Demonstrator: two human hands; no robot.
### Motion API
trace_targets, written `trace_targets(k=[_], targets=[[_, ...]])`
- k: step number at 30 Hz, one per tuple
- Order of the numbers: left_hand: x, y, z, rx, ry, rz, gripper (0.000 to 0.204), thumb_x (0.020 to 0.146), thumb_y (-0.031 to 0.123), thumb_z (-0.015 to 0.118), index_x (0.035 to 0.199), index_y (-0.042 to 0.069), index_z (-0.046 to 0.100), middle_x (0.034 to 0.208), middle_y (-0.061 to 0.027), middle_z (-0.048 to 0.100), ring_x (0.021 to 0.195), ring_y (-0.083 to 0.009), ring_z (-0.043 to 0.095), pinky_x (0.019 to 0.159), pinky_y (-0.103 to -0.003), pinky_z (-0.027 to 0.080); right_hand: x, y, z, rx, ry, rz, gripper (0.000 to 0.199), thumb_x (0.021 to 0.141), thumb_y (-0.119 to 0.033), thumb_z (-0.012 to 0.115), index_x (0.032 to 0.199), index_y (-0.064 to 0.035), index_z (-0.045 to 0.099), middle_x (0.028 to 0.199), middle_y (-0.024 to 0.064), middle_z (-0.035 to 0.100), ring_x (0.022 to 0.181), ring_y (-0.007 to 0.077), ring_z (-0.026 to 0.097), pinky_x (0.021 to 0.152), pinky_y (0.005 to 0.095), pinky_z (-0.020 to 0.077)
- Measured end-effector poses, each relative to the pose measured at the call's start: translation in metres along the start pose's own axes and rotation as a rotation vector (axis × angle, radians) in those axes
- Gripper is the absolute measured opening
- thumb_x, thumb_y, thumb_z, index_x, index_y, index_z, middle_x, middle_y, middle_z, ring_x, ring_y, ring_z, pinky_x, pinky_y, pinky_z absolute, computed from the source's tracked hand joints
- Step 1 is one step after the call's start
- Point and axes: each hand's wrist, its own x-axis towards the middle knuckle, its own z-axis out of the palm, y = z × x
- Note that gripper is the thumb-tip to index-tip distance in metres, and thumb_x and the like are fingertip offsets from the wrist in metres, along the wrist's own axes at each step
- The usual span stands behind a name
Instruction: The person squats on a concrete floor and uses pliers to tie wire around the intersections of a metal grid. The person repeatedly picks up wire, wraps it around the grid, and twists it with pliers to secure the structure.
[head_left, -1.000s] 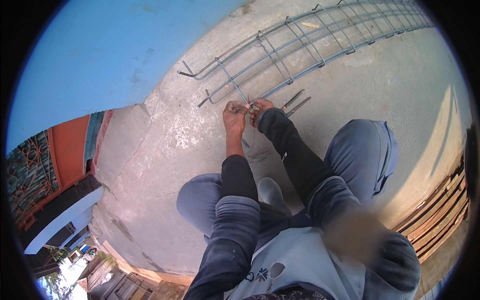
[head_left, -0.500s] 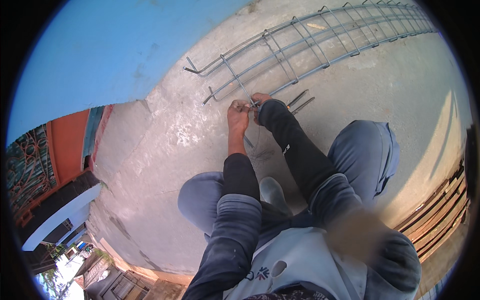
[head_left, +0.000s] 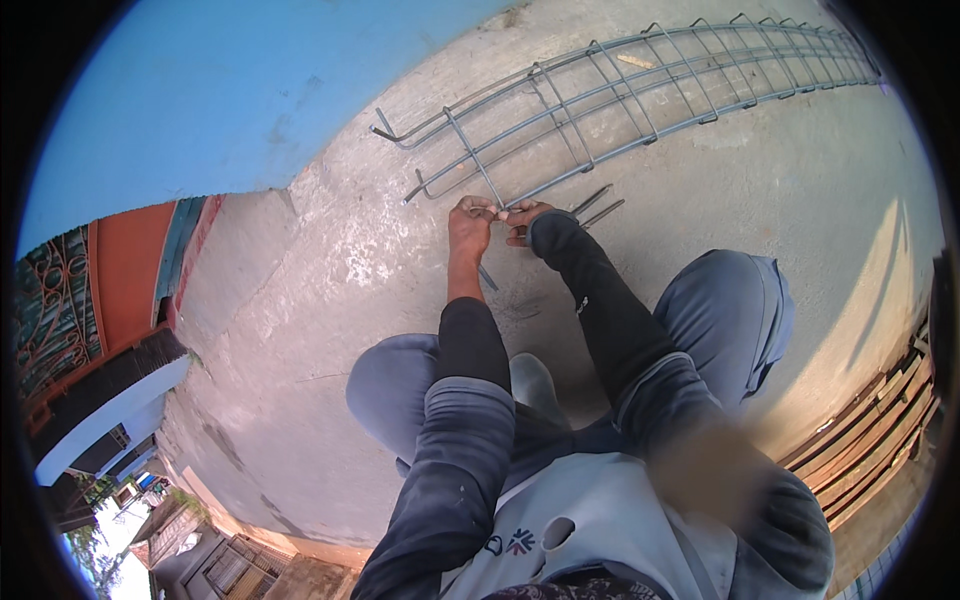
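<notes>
A long steel rebar cage (head_left: 615,92), with square stirrups along its bars, lies on the concrete floor. Its near-left bars end in bent hooks. At the nearest corner of the end stirrup, my left hand (head_left: 470,222) and my right hand (head_left: 522,218) meet with fingers pinched together. What lies between the fingertips is too small to make out. Two dark tool handles (head_left: 602,205) stick out past my right wrist; I cannot tell whether my right hand holds the tool. Below my left wrist shows a short grey bar end (head_left: 487,278).
A blue wall (head_left: 250,100) borders the floor at the far left. Stacked wooden planks (head_left: 870,420) stand at the right edge. My bent knees flank my arms, and a blurred brown shape (head_left: 710,475) covers part of my right sleeve.
Both hands have shifted slightly, the right one down and left, and its fingers show more openly at the corner. The view has moved a little; the cage sits lower in it.
</notes>
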Motion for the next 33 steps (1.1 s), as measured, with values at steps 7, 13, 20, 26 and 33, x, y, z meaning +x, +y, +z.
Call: trace_targets(k=[7, 13, 20, 26, 33], targets=[[-0.001, 0.007, -0.005, 0.077, 0.018, -0.066, 0.024, 0.081, 0.006, 0.068, 0.104, 0.0, 0.065, 0.088, -0.0147, 0.072, 0.081, -0.0201, 0.065, 0.072, -0.032, 0.048, 0.01, 0.022, 0.005, -0.247, 0.159, -0.219, 0.035, 0.081, -0.017, 0.081, 0.108, -0.0036, 0.063, 0.073, 0.0019, 0.056, 0.062, 0.0118, 0.052, 0.056, 0.026, 0.0442], [0.0, 0.012, -0.007, 0.115, -0.136, -0.062, 0.043, 0.072, 0.005, 0.073, 0.114, 0.001, 0.065, 0.103, -0.0182, 0.07, 0.096, -0.0254, 0.066, 0.081, -0.034, 0.051, 0.026, 0.039, 0.004, -0.376, 0.345, -0.377, 0.033, 0.079, -0.018, 0.082, 0.103, -0.0006, 0.068, 0.081, 0.007, 0.064, 0.075, 0.0164, 0.056, 0.068, 0.0322, 0.0459], [0.007, 0.001, -0.012, 0.347, -0.196, 0.015, 0.044, 0.068, 0.009, 0.079, 0.11, 0.004, 0.068, 0.101, -0.0191, 0.071, 0.098, -0.0283, 0.068, 0.082, -0.036, 0.053, 0.016, 0.043, 0.017, -0.415, 0.455, -0.518, 0.036, 0.077, -0.023, 0.083, 0.104, -0.0015, 0.072, 0.09, 0.0107, 0.071, 0.08, 0.0188, 0.062, 0.074, 0.0335, 0.0496], [0.0, 0.007, 0.001, 0.628, -0.043, 0.0, 0.025, 0.07, 0.019, 0.081, 0.093, 0.013, 0.073, 0.089, -0.0119, 0.073, 0.088, -0.028, 0.07, 0.077, -0.039, 0.054, -0.003, 0.028, 0.022, -0.612, 0.524, -0.481, 0.035, 0.08, -0.028, 0.078, 0.104, -0.004, 0.073, 0.093, 0.0171, 0.072, 0.086, 0.0276, 0.07, 0.079, 0.0349, 0.0524], [-0.005, 0.014, 0.017, 0.702, 0.102, -0.04, 0.029, 0.075, 0.021, 0.078, 0.103, 0.016, 0.074, 0.096, -0.0095, 0.073, 0.094, -0.0266, 0.069, 0.082, -0.037, 0.053, 0.001, 0.029, 0.013, -0.705, 0.515, -0.525, 0.037, 0.082, -0.033, 0.075, 0.107, -0.0055, 0.072, 0.096, 0.0181, 0.072, 0.092, 0.0311, 0.07, 0.081, 0.0366, 0.0525]])
